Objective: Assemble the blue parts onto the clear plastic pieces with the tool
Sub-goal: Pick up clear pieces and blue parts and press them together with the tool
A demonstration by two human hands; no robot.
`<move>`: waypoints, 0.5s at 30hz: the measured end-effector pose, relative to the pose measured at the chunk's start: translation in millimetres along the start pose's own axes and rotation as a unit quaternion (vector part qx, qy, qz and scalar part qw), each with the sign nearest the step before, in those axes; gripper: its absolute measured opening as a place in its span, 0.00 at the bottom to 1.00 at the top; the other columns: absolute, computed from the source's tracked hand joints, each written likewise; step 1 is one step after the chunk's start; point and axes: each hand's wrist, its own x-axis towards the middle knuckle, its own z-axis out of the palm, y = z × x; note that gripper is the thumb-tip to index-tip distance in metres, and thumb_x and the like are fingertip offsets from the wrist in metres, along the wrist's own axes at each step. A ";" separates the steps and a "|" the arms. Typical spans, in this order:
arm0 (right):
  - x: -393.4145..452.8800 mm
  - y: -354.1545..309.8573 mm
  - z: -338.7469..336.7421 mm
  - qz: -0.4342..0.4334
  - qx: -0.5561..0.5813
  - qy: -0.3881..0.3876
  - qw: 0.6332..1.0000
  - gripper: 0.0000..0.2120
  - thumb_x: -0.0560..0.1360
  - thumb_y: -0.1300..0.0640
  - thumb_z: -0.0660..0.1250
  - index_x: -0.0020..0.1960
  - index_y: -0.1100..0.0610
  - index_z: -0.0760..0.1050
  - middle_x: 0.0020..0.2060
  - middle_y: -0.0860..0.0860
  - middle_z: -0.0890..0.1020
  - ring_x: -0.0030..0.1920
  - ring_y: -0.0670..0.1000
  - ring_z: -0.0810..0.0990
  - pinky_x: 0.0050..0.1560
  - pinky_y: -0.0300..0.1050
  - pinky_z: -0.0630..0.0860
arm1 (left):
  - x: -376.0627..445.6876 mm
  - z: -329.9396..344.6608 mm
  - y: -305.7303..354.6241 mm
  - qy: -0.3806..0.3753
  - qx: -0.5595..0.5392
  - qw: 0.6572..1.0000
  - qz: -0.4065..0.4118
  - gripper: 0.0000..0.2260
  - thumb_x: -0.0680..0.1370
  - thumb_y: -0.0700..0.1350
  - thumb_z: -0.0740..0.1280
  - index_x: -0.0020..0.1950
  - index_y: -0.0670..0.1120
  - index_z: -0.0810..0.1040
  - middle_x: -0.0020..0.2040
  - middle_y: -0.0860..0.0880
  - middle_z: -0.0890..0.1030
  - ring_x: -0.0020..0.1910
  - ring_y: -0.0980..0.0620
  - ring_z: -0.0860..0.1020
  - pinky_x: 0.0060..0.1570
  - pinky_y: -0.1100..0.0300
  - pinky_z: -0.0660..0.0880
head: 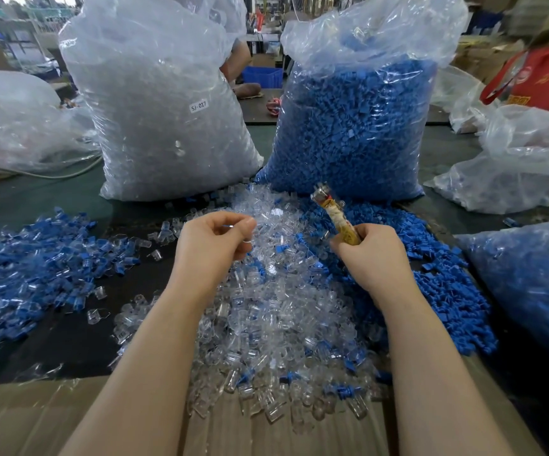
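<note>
Head view: left hand (215,238) hovers over the loose heap of clear plastic pieces (266,311) at centre, fingers curled w/ tips pinched on a small piece that looks clear w/ a bit of blue, too small to be sure. Right hand (370,255) just beside it, fist wrapped round the tool (330,212), a tape-bound stick w/ a shiny metal tip angled up and away from the body. Loose blue parts (431,274) lie to the right of the clear heap, touching it, some mixed in. Pile of joined blue-and-clear units (39,255) on the person's left reads as finished work, so a fair batch seems done. Behind, a tall bag of clear pieces (164,103) and a bag of blue parts (355,126) stand nearly full, so prob. most of the job is left. More plastic bags at both sides of the dark table (36,195)
</note>
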 end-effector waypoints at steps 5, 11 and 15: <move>2.9 4.2 -8.2 0.023 -0.115 -0.038 0.992 0.07 0.72 0.53 0.70 0.37 0.53 0.75 0.30 0.53 0.78 0.33 0.54 0.76 0.30 0.43 0.67 | 2.4 -4.3 2.8 -0.035 -0.072 0.996 -0.047 0.09 0.71 0.37 0.75 0.49 0.47 0.84 0.43 0.47 0.85 0.40 0.55 0.82 0.46 0.63 0.82; -0.9 0.4 -7.1 0.020 -0.186 -0.074 0.980 0.06 0.70 0.53 0.71 0.44 0.51 0.76 0.37 0.52 0.80 0.39 0.55 0.79 0.36 0.45 0.72 | 1.5 -1.1 0.4 -0.057 -0.046 0.996 -0.042 0.09 0.75 0.35 0.72 0.47 0.49 0.85 0.39 0.50 0.84 0.37 0.57 0.80 0.39 0.67 0.79; -2.2 -1.6 -5.0 -0.001 -0.194 -0.082 0.978 0.07 0.71 0.50 0.71 0.47 0.49 0.76 0.37 0.50 0.80 0.40 0.54 0.79 0.40 0.46 0.75 | 0.8 2.1 -1.1 -0.075 -0.053 0.994 -0.059 0.08 0.77 0.35 0.70 0.50 0.47 0.83 0.41 0.49 0.83 0.38 0.56 0.81 0.41 0.64 0.81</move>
